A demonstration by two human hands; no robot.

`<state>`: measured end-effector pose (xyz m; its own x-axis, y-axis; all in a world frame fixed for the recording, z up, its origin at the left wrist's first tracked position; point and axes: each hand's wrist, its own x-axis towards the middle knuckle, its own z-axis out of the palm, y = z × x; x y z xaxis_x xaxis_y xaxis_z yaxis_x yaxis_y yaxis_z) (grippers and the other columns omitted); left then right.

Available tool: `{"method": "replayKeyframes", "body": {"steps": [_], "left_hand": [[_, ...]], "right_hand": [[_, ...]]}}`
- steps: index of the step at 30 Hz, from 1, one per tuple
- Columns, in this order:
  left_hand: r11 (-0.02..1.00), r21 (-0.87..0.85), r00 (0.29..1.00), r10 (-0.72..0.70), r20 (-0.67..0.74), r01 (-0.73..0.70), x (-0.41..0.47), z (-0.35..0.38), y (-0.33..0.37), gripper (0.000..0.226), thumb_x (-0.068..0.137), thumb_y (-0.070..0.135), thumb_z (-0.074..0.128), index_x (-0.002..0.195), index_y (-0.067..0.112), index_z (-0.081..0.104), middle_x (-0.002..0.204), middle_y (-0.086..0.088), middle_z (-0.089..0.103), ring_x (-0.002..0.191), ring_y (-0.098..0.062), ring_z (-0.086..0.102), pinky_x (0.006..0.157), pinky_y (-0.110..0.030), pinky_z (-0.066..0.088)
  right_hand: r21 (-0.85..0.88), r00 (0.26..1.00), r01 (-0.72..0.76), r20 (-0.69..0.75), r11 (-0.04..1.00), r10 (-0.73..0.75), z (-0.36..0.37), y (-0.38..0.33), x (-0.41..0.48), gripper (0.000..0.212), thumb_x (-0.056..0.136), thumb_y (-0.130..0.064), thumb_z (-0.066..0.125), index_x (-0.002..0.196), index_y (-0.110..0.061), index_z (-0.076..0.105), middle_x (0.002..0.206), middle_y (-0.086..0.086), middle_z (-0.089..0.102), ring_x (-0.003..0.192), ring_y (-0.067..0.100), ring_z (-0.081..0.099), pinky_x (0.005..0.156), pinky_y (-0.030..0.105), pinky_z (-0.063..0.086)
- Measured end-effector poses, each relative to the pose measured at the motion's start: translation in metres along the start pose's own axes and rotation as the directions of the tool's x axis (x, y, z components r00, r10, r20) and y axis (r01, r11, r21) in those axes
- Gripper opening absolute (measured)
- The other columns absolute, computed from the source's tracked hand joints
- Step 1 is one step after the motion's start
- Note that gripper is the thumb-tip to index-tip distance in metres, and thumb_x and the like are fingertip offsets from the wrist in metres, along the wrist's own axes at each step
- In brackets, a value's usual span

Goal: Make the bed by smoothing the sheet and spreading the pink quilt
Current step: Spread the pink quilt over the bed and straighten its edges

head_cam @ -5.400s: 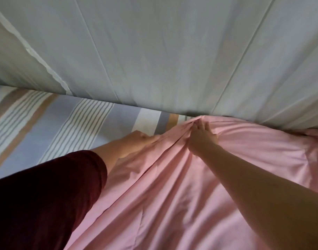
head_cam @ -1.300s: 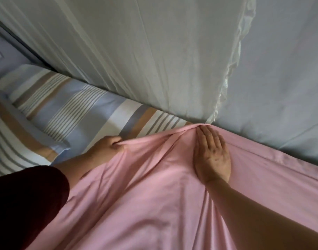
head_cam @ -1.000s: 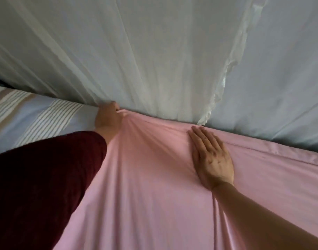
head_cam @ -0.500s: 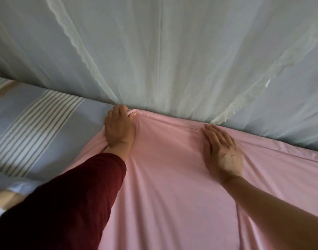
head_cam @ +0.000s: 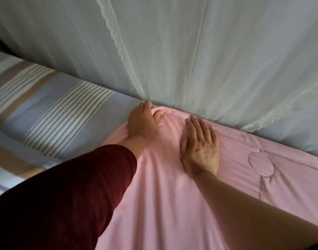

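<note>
While the pink quilt (head_cam: 172, 210) lies spread nearest, the right grip (head_cam: 199, 150) rests flat and released on it; the left grip (head_cam: 142, 121) clenches its far corner beside the striped sheet (head_cam: 64, 109). Risk: a hard tug could snag the net (head_cam: 190, 60) behind.

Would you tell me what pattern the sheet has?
The sheet is pale blue with tan, white and grey stripes; head view.

A dark maroon sleeve (head_cam: 64, 195) — loose, plain — ends just short of the left hand (head_cam: 142, 123); the right forearm (head_cam: 254, 204) is bare.
</note>
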<state>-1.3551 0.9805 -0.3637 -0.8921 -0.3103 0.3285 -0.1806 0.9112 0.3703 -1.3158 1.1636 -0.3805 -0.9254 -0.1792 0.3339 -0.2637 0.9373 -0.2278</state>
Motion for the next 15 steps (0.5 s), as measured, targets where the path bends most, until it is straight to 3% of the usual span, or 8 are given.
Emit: {"method": "replayKeyframes", "body": {"steps": [3,6,8,11,13,15], "left_hand": [[0.987,-0.049,0.965,-0.138,0.221,0.153,0.007,-0.025,-0.008,0.047,0.086,0.061,0.051,0.087,0.015,0.058,0.090,-0.009,0.067,0.092,-0.033,0.061,0.073,-0.036,0.043],[0.967,-0.009,0.911,-0.238,0.336,0.256,0.002,-0.059,-0.025,0.051,0.087,0.066,0.042,0.068,0.018,0.048,0.071,0.001,0.055,0.085,-0.030,0.059,0.069,-0.032,0.036],[0.984,0.057,0.916,-0.176,0.361,0.166,-0.016,-0.074,-0.042,0.054,0.084,0.069,0.043,0.065,0.019,0.041,0.069,0.001,0.053,0.082,-0.032,0.059,0.065,-0.033,0.036],[0.994,0.105,0.909,-0.069,0.412,0.028,-0.042,-0.084,-0.056,0.044,0.083,0.061,0.056,0.081,0.018,0.047,0.084,-0.006,0.063,0.086,-0.033,0.062,0.066,-0.035,0.042],[0.972,0.235,0.929,-0.075,0.362,-0.013,-0.031,-0.087,-0.060,0.028,0.089,0.044,0.055,0.097,0.017,0.053,0.096,-0.011,0.066,0.093,-0.036,0.062,0.069,-0.035,0.043],[0.942,0.331,0.967,-0.136,0.216,0.058,-0.007,-0.088,-0.057,0.016,0.093,0.029,0.049,0.104,0.018,0.054,0.101,-0.016,0.066,0.096,-0.038,0.062,0.070,-0.036,0.041]], "right_hand": [[0.005,1.000,0.003,-0.014,1.000,-0.003,0.000,-0.001,0.002,0.050,0.093,-0.032,0.039,0.139,-0.016,0.051,0.146,0.000,0.048,0.138,0.021,0.039,0.116,0.042,0.024],[0.010,1.000,0.018,-0.019,1.000,-0.018,0.000,-0.002,0.001,0.050,0.093,-0.032,0.041,0.138,-0.016,0.051,0.146,0.001,0.048,0.138,0.022,0.040,0.116,0.042,0.024],[0.004,1.000,0.020,-0.019,1.000,-0.020,0.000,-0.002,0.001,0.049,0.093,-0.032,0.041,0.138,-0.015,0.051,0.145,0.002,0.048,0.138,0.022,0.040,0.116,0.042,0.023],[-0.005,1.000,0.019,-0.016,1.000,-0.019,0.001,-0.001,0.001,0.050,0.093,-0.032,0.040,0.140,-0.015,0.049,0.147,0.002,0.047,0.139,0.023,0.038,0.117,0.042,0.022],[0.005,1.000,0.021,0.004,1.000,-0.021,0.000,-0.002,0.001,0.052,0.093,-0.034,0.039,0.141,-0.015,0.048,0.148,0.002,0.045,0.140,0.022,0.036,0.117,0.042,0.021],[0.011,0.999,0.042,0.021,0.999,-0.042,0.000,-0.002,0.001,0.052,0.094,-0.037,0.041,0.141,-0.015,0.047,0.149,0.002,0.043,0.141,0.022,0.034,0.118,0.042,0.020]]}}
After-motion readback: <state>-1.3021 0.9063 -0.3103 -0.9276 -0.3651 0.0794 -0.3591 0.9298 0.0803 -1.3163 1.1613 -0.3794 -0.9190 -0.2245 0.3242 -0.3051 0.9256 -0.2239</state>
